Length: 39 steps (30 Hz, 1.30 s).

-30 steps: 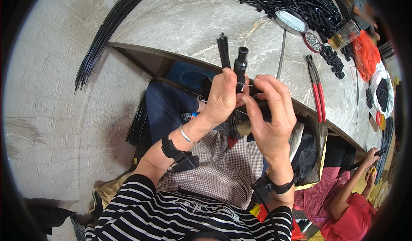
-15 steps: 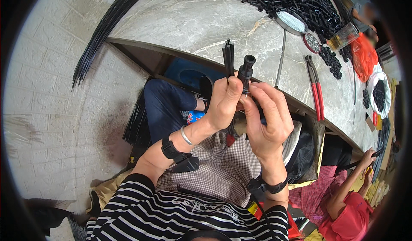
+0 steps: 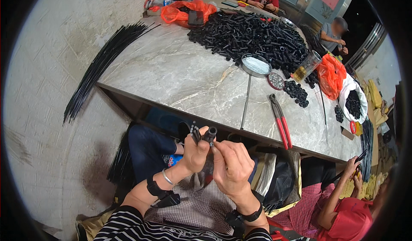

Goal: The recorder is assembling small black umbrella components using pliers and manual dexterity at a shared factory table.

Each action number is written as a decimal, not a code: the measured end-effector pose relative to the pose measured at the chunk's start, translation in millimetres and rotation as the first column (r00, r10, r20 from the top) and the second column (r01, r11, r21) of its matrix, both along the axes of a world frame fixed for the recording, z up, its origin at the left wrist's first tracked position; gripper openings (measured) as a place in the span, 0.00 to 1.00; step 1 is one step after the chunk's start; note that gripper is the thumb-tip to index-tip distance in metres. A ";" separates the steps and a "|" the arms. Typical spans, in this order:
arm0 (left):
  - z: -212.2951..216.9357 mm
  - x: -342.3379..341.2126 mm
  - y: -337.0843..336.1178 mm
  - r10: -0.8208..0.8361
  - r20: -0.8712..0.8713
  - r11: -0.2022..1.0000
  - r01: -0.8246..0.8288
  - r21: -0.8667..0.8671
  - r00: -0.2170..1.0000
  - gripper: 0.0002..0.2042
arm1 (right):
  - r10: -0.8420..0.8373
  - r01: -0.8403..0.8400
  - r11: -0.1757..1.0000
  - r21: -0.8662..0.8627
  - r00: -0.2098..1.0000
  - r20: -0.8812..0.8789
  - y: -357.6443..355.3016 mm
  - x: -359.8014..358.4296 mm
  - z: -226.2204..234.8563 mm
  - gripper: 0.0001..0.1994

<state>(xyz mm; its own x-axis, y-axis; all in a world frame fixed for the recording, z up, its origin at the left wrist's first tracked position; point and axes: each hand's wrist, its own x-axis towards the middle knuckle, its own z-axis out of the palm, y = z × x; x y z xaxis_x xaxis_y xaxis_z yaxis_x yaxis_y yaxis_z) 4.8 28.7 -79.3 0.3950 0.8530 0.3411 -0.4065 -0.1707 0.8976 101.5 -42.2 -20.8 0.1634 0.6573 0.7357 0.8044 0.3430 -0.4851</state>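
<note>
My left hand (image 3: 195, 156) is closed round a short black plastic tube (image 3: 211, 132) with a wider open end, which points up and away from me. Several thin black rods (image 3: 195, 132) stick up from the same grip, just left of the tube. My right hand (image 3: 233, 167) pinches at the tube's lower part with thumb and forefinger. Whether a small part sits between those fingertips is too small to tell. Both hands are held over my lap, in front of the table's near edge.
A marble-patterned table (image 3: 171, 77) carries a heap of black tubes (image 3: 257, 37), a dish of metal pins (image 3: 256, 65), a dish of small metal bits (image 3: 276, 81) and red-handled pliers (image 3: 281, 127). Black rods (image 3: 101, 67) overhang its left edge. A co-worker (image 3: 343, 211) sits at right.
The view has tilted up, showing more of the table and people across it. My hands appear lower and further left, still on the tube and rods.
</note>
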 end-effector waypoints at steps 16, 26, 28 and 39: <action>7.0 -1.0 8.8 0.066 0.023 0.996 -0.067 0.054 0.998 0.35 | 0.018 -0.503 0.808 -0.309 0.544 -0.839 -15.9 22.0 11.8 0.10; 4.7 -2.3 5.7 0.061 -0.072 0.991 -0.052 0.120 0.996 0.32 | 0.123 -0.185 0.950 -0.252 0.962 -0.243 -4.5 8.1 2.7 0.08; 3.0 1.4 6.0 0.081 -0.050 0.989 -0.074 0.126 0.995 0.32 | 0.112 -0.165 0.962 -0.217 0.965 -0.236 -2.4 8.2 2.9 0.06; -6.9 -2.1 4.9 -0.020 -0.206 0.999 0.028 0.035 0.978 0.37 | 0.053 -0.156 0.943 -0.294 0.943 -0.329 -4.5 11.5 -1.0 0.03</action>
